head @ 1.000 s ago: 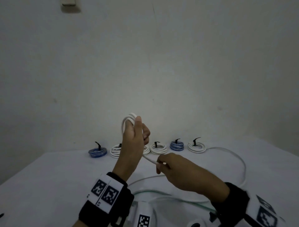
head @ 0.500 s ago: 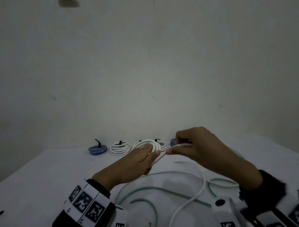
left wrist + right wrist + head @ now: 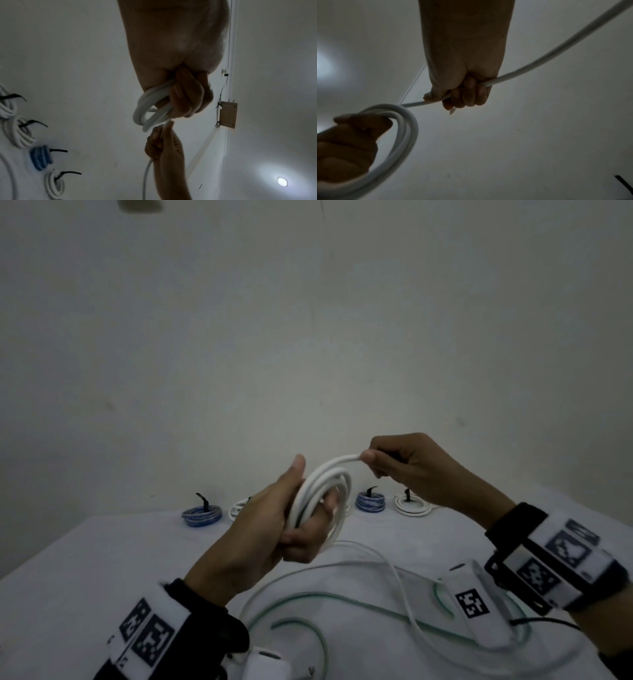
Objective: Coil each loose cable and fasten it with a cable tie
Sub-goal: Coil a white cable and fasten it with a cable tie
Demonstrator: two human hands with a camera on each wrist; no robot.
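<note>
The left hand [image 3: 260,529] is holding a partly wound white cable [image 3: 322,494] above the bench [image 3: 68,587], its grip closed around several loops with the thumb lying along the outer side and the fingers [image 3: 187,97] curling through the middle of the coil. From the left wrist view the loops are bunching under those fingers and hanging out below them.

The right hand [image 3: 411,470] is raised just beside the coil, to its right and slightly higher. Its grip is closed on the same cable, thumb and forefinger pinching the strand where it is leaving the top of the coil. In the right wrist view the strand is passing through the curled fingers [image 3: 471,93] and running on up and away to the right, while the coil is showing at lower left in the other hand.

The loose rest of the white cable is trailing down onto the bench and lying in wide curves in front of the person, crossing a pale green cable [image 3: 342,601] that is also lying loose there.

Along the far edge of the bench a row of finished coils is sitting: a blue coil [image 3: 201,516] on the left, another blue coil [image 3: 370,503] and a white coil [image 3: 412,506] on the right, each with a black cable tie [image 3: 202,500] sticking up. Others in the row are hidden partly behind the hands.
</note>
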